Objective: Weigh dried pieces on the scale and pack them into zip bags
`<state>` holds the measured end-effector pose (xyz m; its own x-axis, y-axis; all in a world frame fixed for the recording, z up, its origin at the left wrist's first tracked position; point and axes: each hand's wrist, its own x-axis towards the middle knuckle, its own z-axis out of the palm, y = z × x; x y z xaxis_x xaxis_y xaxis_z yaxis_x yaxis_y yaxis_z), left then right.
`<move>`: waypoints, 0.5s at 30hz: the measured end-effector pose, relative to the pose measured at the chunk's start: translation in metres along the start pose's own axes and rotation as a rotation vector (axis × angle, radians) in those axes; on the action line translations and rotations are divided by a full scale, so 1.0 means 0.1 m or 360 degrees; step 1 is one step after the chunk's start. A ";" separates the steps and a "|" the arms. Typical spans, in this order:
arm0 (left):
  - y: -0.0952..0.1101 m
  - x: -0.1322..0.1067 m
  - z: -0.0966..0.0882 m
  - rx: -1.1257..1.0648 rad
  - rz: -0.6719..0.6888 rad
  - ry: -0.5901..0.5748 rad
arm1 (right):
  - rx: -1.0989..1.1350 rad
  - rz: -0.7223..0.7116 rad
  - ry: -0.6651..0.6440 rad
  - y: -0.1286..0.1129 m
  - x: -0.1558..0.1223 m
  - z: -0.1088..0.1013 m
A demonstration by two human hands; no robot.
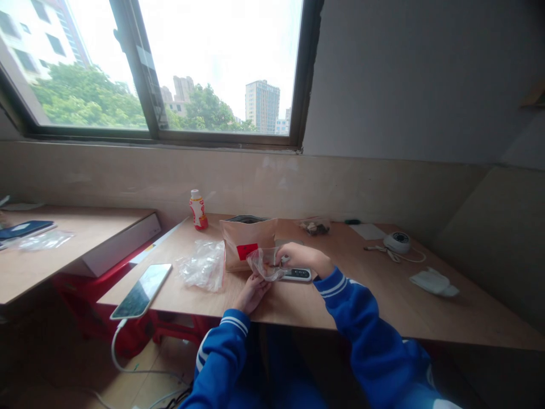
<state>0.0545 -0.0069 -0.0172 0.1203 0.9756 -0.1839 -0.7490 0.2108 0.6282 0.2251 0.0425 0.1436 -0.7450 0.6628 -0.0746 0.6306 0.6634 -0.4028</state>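
Note:
Between my two hands is a small clear plastic bag, its mouth toward my right hand. My left hand grips the bag from below, fingers closed on it. My right hand is bent over the bag's opening with its fingers pinched; what they hold, if anything, I cannot make out. A white device with a dark display, which looks like a small scale, lies beneath my right hand. Just behind stands an open brown paper pouch with a red label. Several flat clear bags lie left of it.
A phone on a cable lies at the table's left edge. A drink bottle stands at the back. A filled clear bag, a round white device and a crumpled white item are on the right.

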 end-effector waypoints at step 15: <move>0.00 0.02 0.00 0.0006 -0.0004 -0.0076 | 0.0239 -0.0112 0.0366 -0.12 -0.09 -0.09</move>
<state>0.0548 -0.0052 -0.0170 0.1530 0.9769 -0.1491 -0.7462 0.2132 0.6307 0.2265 0.0315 0.1577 -0.7062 0.6896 0.1605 0.5269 0.6633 -0.5315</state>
